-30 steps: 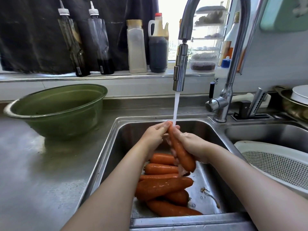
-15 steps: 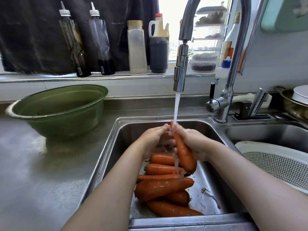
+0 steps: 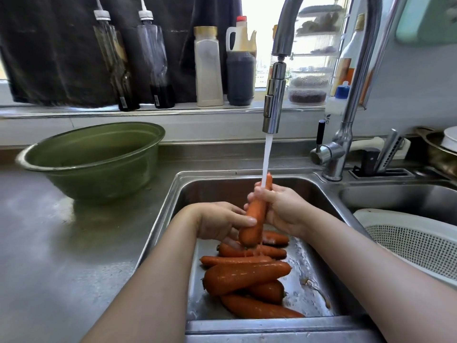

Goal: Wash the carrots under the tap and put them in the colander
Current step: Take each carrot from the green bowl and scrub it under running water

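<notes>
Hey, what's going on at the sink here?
A person is washing carrots. The left hand low and the right hand high both grip one carrot, held nearly upright under the running tap. Several more carrots lie piled in the sink below. The white colander sits in the basin to the right; no carrot shows in the part in view.

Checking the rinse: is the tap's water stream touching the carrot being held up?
Touching. The head view shows the water stream landing on the upper end of the held carrot, just above the right hand.
</notes>
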{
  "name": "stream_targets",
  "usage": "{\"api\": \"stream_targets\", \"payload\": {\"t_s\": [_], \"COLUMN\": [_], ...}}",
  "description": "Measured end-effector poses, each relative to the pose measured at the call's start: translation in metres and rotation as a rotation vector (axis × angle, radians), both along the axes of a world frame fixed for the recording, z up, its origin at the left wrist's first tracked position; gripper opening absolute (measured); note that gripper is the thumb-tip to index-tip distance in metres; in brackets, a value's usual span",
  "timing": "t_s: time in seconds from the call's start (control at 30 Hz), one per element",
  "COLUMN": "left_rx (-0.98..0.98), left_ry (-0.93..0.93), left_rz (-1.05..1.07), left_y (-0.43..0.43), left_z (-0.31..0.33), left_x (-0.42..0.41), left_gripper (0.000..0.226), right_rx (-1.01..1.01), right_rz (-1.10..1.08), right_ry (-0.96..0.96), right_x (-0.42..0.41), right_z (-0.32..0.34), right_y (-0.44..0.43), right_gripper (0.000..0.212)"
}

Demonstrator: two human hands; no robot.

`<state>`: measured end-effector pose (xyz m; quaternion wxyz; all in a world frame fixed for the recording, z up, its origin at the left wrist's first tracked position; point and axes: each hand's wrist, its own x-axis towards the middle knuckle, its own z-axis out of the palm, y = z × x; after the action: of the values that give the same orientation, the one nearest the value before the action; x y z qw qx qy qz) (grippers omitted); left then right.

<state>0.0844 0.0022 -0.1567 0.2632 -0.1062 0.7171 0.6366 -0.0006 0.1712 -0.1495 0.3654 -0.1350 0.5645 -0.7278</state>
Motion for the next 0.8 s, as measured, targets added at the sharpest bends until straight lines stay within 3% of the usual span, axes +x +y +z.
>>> {"api": "stream_targets", "payload": {"t_s": [0.23,0.3,0.4,0.5,0.57,0.67,0.8], "left_rx": [-0.013,-0.035,-0.034,0.011,-0.097,-0.413,-0.494], "left_ry": [-0.02,-0.006,0.075,0.169,0.226,0.313,0.356], "left_rz": [0.011,0.088,0.28,0.46,0.519,0.628,0.778], "left_y": [-0.005,-0.009,-0.017,-0.022,-0.021,-0.018,-0.021], "left_z": [0.007,0.007,0.003,0.003,0.005,0.006,0.003], "left_x": [0.006,0.01,0.012,0.009,0.008,0.005,0.001], "left_gripper": [0.068,0.065,0.055,0.05,0.05,0.049,0.044], "right_rx": [0.058,0.03,0.048,0.03,0.102,0.288,0.211], "right_rz": [-0.195,-0.171,-0.057,-0.077,-0.068,0.082,0.229], "right_ry": [0.019,-0.015,0.089,0.14,0.233,0.394,0.257], "right_x": [0.008,0.008,0.007,0.003,0.0,0.0,-0.009], "right_z": [-0.003,-0.003,-0.002,0.003,0.007,0.008,0.008], "right_y": [-0.019,-0.019,-0.014,-0.005,0.003,0.012,0.016], "right_gripper": [0.05,0.042,0.021,0.036,0.041,0.034,0.035]}}
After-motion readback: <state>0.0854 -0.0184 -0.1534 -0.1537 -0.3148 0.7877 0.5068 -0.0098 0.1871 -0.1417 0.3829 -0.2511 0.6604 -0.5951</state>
